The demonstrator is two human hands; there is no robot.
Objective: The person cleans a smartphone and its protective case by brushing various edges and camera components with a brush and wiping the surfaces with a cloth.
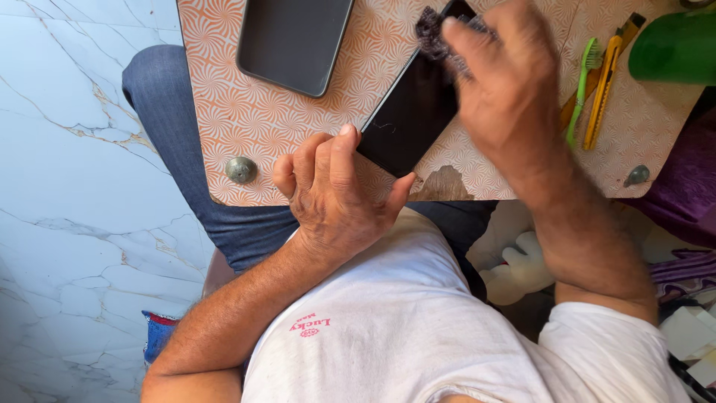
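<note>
A black smartphone point(406, 116) lies tilted on the orange patterned tabletop point(253, 119), its dark screen facing up. My left hand point(332, 194) grips the phone's lower end between thumb and fingers at the table's near edge. My right hand point(507, 82) is over the phone's upper end, pressing a dark crumpled cloth point(432, 33) against the screen; the hand is blurred.
A second dark phone point(294, 41) lies flat at the back left of the table. A green toothbrush point(580, 89) and a yellow utility knife point(608, 82) lie to the right, beside a green container point(675, 48). Metal studs mark the table's corners. A marble floor lies to the left.
</note>
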